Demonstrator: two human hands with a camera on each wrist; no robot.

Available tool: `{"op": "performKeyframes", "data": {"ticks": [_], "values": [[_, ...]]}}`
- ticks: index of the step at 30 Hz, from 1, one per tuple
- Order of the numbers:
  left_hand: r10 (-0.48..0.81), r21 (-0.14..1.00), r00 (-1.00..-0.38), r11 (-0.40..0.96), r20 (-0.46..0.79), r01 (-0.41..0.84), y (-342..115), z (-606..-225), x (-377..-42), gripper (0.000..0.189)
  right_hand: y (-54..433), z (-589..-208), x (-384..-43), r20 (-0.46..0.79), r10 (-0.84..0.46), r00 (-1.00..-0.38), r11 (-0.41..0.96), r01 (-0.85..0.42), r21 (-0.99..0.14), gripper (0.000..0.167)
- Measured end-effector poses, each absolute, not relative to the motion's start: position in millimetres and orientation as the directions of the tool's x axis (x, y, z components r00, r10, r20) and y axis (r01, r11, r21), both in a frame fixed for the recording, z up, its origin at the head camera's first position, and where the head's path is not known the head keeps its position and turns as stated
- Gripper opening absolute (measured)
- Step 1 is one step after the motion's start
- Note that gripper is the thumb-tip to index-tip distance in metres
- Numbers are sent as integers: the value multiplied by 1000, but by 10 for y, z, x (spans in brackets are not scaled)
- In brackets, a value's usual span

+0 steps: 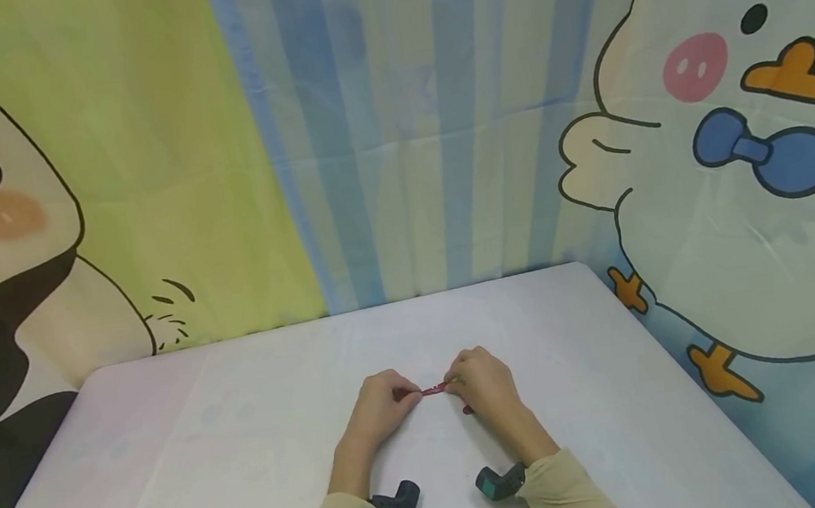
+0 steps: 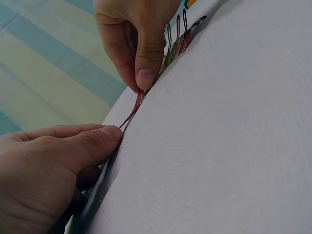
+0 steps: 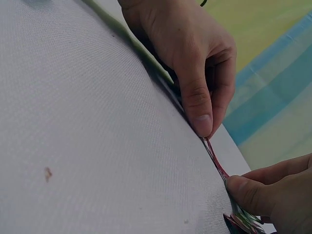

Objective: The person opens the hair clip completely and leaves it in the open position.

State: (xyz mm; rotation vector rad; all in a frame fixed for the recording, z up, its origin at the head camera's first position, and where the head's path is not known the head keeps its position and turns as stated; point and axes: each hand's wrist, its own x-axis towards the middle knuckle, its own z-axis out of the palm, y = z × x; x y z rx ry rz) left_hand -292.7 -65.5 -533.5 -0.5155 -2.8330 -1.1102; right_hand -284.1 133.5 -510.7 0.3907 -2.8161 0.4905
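Observation:
A thin red cord bundle (image 1: 434, 388) with pale flecks stretches between both hands over the white table. Thumb and fingers of my left hand (image 1: 387, 403) pinch one end, and my right hand (image 1: 484, 383) pinches the other. Several fine red strands (image 2: 136, 103) show in the gap in the left wrist view. Beyond the right hand, green, red and dark thin loops (image 2: 178, 41) stick out. The right wrist view shows a coloured cluster (image 3: 243, 222) beside that hand; its kind is unclear. Fingertips hide both gripped ends.
A white-covered table (image 1: 247, 440) lies beneath the hands. Behind it hangs a curtain (image 1: 397, 163) with stripes and cartoon animals. Dark devices (image 1: 399, 500) are worn on both wrists.

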Motion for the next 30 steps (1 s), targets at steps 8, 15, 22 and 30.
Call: {"op": "performKeyframes", "data": {"ticks": [8, 15, 22, 30], "values": [[302, 642, -939, 690, 162, 333, -657, -5314, -2930, 4, 1329, -5162, -2855, 316, -209, -925, 907, -304, -291, 9], [333, 646, -927, 671, 176, 363, -678, -5304, -2930, 3, 1308, -5165, -2860, 317, -207, -926, 906, -304, -296, 6], [362, 663, -914, 642, 181, 385, -696, -5316, -2927, 6, 1273, -5143, -2847, 308, -206, -929, 910, -297, -288, 7], [371, 678, -913, 628, 170, 381, -672, -5302, -2902, 5, 1244, -5156, -2827, 303, -221, -927, 908, -309, -283, 12]]}}
